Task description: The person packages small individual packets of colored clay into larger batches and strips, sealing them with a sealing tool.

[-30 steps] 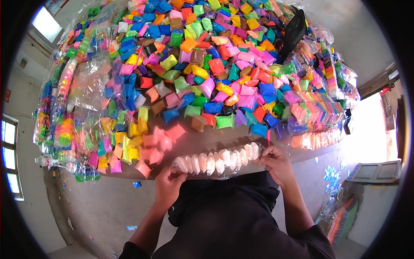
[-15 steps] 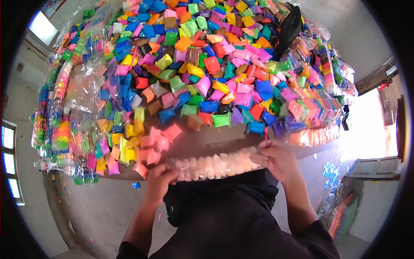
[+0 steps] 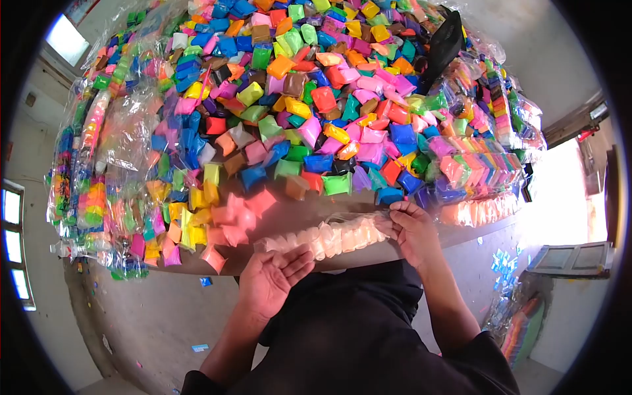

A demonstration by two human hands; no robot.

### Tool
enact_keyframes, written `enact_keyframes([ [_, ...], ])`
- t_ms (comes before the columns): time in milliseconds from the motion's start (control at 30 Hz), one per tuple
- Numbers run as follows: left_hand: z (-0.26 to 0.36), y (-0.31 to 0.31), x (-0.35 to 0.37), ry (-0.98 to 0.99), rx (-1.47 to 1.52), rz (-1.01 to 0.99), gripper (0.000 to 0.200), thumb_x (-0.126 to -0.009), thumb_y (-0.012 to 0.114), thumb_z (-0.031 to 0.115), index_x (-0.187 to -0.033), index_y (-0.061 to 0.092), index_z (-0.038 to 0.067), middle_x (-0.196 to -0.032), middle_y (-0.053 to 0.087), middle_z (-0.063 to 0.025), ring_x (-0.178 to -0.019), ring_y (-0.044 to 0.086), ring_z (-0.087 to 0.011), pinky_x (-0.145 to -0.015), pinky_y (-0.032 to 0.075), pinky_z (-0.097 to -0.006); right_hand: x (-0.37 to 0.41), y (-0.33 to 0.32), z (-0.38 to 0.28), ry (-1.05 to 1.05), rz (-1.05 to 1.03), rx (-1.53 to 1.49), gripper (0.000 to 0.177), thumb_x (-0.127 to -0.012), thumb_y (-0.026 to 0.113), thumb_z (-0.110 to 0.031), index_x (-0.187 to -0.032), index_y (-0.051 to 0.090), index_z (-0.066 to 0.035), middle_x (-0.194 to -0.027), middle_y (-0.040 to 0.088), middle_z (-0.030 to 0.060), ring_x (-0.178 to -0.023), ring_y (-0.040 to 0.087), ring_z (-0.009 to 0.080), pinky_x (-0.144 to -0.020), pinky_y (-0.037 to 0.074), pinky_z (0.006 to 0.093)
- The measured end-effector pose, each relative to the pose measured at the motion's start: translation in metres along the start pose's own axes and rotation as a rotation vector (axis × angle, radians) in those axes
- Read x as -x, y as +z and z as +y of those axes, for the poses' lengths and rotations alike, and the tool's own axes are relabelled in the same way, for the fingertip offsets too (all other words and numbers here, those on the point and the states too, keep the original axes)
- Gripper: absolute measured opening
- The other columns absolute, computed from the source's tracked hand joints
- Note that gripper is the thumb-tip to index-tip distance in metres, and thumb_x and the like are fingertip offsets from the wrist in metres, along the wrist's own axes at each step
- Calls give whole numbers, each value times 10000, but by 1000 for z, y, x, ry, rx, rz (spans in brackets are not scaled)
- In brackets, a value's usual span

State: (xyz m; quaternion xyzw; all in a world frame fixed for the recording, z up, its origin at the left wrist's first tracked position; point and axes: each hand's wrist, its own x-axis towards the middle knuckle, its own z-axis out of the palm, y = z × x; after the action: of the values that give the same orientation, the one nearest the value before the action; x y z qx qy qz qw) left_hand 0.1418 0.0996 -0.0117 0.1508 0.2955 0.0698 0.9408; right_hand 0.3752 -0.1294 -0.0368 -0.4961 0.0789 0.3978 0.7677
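Observation:
A long clear plastic bag [image 3: 332,238] packed with a row of pale peach packets lies along the near edge of the table. At its right end my right hand [image 3: 415,236] pinches the plastic between thumb and fingers. My left hand [image 3: 271,282] is open, palm partly turned up, with its fingertips at the bag's lower edge near the left end. Just behind that end is a small group of coral-pink packets [image 3: 238,217]. Yellow packets [image 3: 191,227] lie farther left.
A big heap of colourful packets [image 3: 322,99] covers most of the table [image 3: 289,204]. Filled clear bags [image 3: 125,131] lie on the left; another peach-filled bag [image 3: 479,209] is at the right edge. A black object [image 3: 442,49] rests on the heap. Blue scraps [image 3: 505,263] litter the floor.
My left hand has let go of the bag's left end, opened, and moved right and toward me. The bag has shifted slightly away from me, with my right hand still on its end.

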Motion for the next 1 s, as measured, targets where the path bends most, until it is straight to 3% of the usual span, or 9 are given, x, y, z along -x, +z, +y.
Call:
enact_keyframes([
  [133, -5, 7, -10, -19, 32, 64, 337, -1034, 439, 258, -764, 513, 71, -1186, 723, -261, -1200, 674, -393, -1155, 451, -570, -1, 5, -8, -13, 3, 42, 109, -1003, 602, -10, -1112, 613, -1, -997, 726, 173, -928, 762, 286, -863, 637, 375],
  [333, -7, -12, -16, 70, 229, -286, 357, -1037, 440, 268, -756, 549, 76, -967, 746, -195, -1115, 701, -367, -1153, 428, -605, -5, 4, -10, 10, -4, 48, 126, -1006, 599, -12, -1129, 596, 13, -1012, 686, 141, -919, 762, 297, -848, 644, 380],
  [400, -7, -6, -11, 50, 148, -100, 362, -1041, 433, 281, -845, 642, 60, -1122, 733, -237, -1223, 651, -388, -1177, 409, -564, -4, 5, -10, 15, 3, 55, 133, -1003, 604, -11, -1133, 592, 18, -1014, 674, 133, -924, 762, 301, -850, 645, 383],
  [433, -10, 1, -10, 50, 148, -100, 362, -1041, 433, 281, -845, 642, 60, -1122, 733, -237, -1223, 651, -388, -1177, 409, -564, -4, 5, -10, 14, 4, 67, 141, -1001, 609, -8, -1136, 587, 25, -1015, 670, 132, -929, 761, 302, -854, 645, 381],
  [533, -20, 20, -19, 30, 12, -207, 405, -1052, 402, 295, -1022, 694, 16, -1492, 537, -274, -1477, 421, -393, -1272, 267, -481, -4, 10, -11, 8, 16, 94, 147, -997, 616, -1, -1135, 583, 37, -1011, 665, 131, -935, 760, 301, -856, 646, 377],
  [700, -17, 26, -30, 80, 11, -174, 463, -1041, 376, 282, -1077, 675, -69, -1549, 489, -243, -1512, 365, -349, -1279, 229, -466, -7, 3, -10, -16, 9, 132, 140, -999, 614, 6, -1130, 583, 43, -1023, 661, 140, -941, 758, 299, -846, 648, 369],
  [767, -6, 44, -25, 20, -24, 30, 445, -1043, 396, 293, -1032, 668, -58, -1491, 546, -253, -1440, 470, -363, -1244, 306, -478, -9, 0, -9, -26, -9, 200, 137, -1001, 610, 11, -1131, 583, 44, -1040, 655, 140, -941, 758, 298, -839, 648, 365],
  [900, 23, 14, -17, 3, -85, 40, 451, -1032, 407, 286, -981, 673, -75, -1359, 629, -302, -1324, 578, -416, -1171, 413, -518, -5, -7, -16, -37, 0, 252, 130, -1006, 598, 18, -1133, 581, 43, -1040, 657, 134, -939, 758, 298, -832, 648, 357],
  [1000, 30, -15, -8, 16, -319, -40, 419, -1036, 417, 227, -899, 675, -74, -1155, 723, -278, -1075, 698, -360, -1016, 528, -499, -6, -20, -14, -20, -49, 202, 130, -1026, 561, 34, -1156, 564, 25, -1002, 650, 100, -964, 761, 297, -835, 657, 375],
])
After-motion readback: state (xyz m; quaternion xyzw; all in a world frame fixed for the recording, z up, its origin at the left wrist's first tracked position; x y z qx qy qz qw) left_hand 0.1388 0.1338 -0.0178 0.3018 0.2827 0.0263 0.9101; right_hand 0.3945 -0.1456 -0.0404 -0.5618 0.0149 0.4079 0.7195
